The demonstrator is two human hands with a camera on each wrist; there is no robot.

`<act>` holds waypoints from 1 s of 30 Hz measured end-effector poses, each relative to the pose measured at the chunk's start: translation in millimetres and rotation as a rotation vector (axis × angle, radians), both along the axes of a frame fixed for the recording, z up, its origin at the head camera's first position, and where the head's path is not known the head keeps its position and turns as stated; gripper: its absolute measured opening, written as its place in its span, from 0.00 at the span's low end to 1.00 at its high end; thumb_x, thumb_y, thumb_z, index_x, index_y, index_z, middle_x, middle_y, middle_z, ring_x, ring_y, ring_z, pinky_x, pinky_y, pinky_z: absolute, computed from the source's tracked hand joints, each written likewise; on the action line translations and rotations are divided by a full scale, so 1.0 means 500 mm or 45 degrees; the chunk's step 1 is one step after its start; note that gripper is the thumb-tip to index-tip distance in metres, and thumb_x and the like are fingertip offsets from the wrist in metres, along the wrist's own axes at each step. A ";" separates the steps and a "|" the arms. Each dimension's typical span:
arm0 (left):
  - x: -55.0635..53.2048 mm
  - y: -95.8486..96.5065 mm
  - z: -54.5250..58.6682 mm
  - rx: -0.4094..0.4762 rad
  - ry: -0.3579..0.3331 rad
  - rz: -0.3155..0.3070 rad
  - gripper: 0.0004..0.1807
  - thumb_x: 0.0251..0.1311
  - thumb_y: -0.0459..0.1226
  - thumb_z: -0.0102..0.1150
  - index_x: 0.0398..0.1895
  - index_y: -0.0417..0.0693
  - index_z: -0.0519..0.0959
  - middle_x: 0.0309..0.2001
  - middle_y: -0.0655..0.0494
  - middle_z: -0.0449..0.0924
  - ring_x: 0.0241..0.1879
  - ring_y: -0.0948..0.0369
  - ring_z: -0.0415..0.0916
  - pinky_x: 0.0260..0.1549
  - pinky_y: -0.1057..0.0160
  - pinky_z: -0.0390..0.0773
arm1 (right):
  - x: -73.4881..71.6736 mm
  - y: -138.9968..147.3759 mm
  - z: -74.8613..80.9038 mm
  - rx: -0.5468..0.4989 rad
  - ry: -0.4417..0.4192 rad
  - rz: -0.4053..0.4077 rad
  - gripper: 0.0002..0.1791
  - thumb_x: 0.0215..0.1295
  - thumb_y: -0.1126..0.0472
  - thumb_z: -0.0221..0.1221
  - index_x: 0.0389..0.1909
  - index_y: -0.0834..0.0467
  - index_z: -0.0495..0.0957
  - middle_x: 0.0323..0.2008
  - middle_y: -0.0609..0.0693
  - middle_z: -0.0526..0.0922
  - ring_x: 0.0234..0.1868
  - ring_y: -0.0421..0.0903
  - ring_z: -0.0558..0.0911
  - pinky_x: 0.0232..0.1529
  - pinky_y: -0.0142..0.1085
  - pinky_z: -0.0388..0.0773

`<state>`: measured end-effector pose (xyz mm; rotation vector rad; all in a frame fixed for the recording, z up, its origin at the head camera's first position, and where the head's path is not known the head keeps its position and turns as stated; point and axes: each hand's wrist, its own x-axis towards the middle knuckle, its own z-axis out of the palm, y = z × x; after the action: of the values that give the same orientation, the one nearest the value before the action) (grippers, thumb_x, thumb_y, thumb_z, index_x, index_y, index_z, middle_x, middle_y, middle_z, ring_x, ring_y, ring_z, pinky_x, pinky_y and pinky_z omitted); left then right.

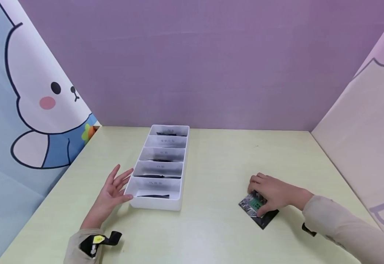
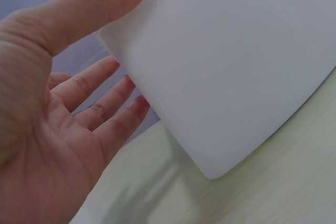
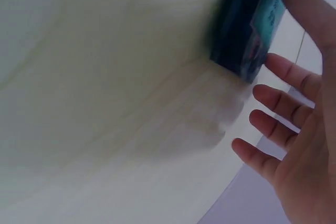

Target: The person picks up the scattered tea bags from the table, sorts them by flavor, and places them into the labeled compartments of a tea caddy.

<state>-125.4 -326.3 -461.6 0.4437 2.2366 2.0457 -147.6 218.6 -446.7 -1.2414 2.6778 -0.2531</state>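
A long white divided box point(image 1: 181, 200) stands left of centre on the table, with several compartments in a row, a label on each back wall and thin dark packets in some. My left hand point(image 1: 110, 194) is at its near left corner, thumb at the rim and fingers spread along the side; in the left wrist view the fingertips point(image 2: 137, 103) meet the box wall point(image 2: 210, 77). To the right, my right hand point(image 1: 274, 192) pinches a small flat dark packet point(image 1: 249, 205) with a green label, between thumb and index finger. The packet point(image 3: 239, 30) looks tilted in the right wrist view.
The pale wooden table point(image 1: 211, 234) ends at a purple backdrop point(image 1: 211, 66). A cartoon-printed panel point(image 1: 40, 110) rises on the left and a pale pink panel point(image 1: 370, 121) on the right. A black strap point(image 1: 101, 242) is on the left sleeve.
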 end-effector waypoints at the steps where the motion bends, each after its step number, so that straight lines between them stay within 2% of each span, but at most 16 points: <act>1: 0.002 0.001 0.001 -0.001 -0.002 0.003 0.60 0.58 0.21 0.63 0.80 0.55 0.30 0.77 0.48 0.54 0.63 0.78 0.63 0.57 0.76 0.68 | 0.000 -0.002 0.001 -0.013 -0.023 -0.009 0.32 0.51 0.29 0.67 0.44 0.50 0.76 0.44 0.41 0.70 0.42 0.39 0.64 0.43 0.38 0.72; 4: 0.004 0.003 0.003 0.000 -0.004 0.005 0.60 0.58 0.21 0.63 0.80 0.55 0.31 0.77 0.45 0.53 0.63 0.77 0.63 0.57 0.77 0.67 | -0.001 -0.007 0.002 -0.034 -0.126 -0.077 0.32 0.48 0.32 0.70 0.43 0.50 0.75 0.44 0.41 0.68 0.42 0.40 0.64 0.42 0.36 0.72; 9: 0.006 0.004 0.006 0.002 -0.004 0.006 0.60 0.58 0.21 0.62 0.80 0.55 0.30 0.77 0.45 0.53 0.63 0.77 0.63 0.57 0.77 0.67 | -0.002 -0.015 0.004 -0.084 -0.306 -0.195 0.33 0.47 0.39 0.75 0.47 0.53 0.73 0.46 0.44 0.67 0.44 0.43 0.67 0.44 0.38 0.74; 14: 0.005 0.004 0.007 -0.002 -0.001 0.007 0.60 0.58 0.20 0.62 0.80 0.54 0.30 0.77 0.45 0.54 0.63 0.78 0.64 0.57 0.77 0.67 | -0.004 -0.025 0.007 -0.106 -0.359 -0.259 0.30 0.45 0.44 0.78 0.44 0.53 0.75 0.41 0.43 0.70 0.39 0.41 0.71 0.43 0.37 0.75; 17: 0.004 0.005 0.009 -0.007 -0.003 0.010 0.60 0.58 0.21 0.63 0.80 0.54 0.30 0.77 0.44 0.54 0.63 0.78 0.64 0.57 0.77 0.68 | -0.004 -0.030 0.009 -0.114 -0.359 -0.285 0.30 0.43 0.47 0.79 0.42 0.54 0.76 0.39 0.43 0.71 0.38 0.41 0.71 0.42 0.37 0.75; 22: 0.005 0.005 0.009 0.008 -0.002 0.000 0.60 0.58 0.21 0.63 0.80 0.52 0.30 0.77 0.45 0.54 0.63 0.77 0.64 0.58 0.76 0.68 | -0.004 -0.035 0.013 -0.176 -0.423 -0.332 0.29 0.40 0.52 0.81 0.39 0.55 0.74 0.38 0.46 0.70 0.38 0.42 0.71 0.41 0.36 0.74; 26: 0.006 0.004 0.009 0.015 -0.002 0.003 0.60 0.58 0.21 0.63 0.80 0.52 0.30 0.76 0.47 0.55 0.63 0.77 0.64 0.58 0.76 0.68 | -0.016 -0.033 0.017 -0.249 -0.529 -0.330 0.25 0.43 0.59 0.79 0.36 0.55 0.72 0.35 0.45 0.72 0.36 0.42 0.70 0.37 0.34 0.73; 30: 0.004 0.004 0.009 0.014 -0.006 0.003 0.60 0.58 0.21 0.63 0.80 0.53 0.30 0.77 0.45 0.53 0.63 0.77 0.64 0.58 0.76 0.68 | -0.038 -0.025 0.032 -0.344 -0.605 -0.312 0.20 0.48 0.68 0.75 0.36 0.56 0.73 0.31 0.45 0.74 0.33 0.42 0.70 0.32 0.32 0.72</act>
<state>-123.1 -324.1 -457.3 0.4363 2.2258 2.0587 -166.4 206.1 -430.9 -0.7762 2.4159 -0.8514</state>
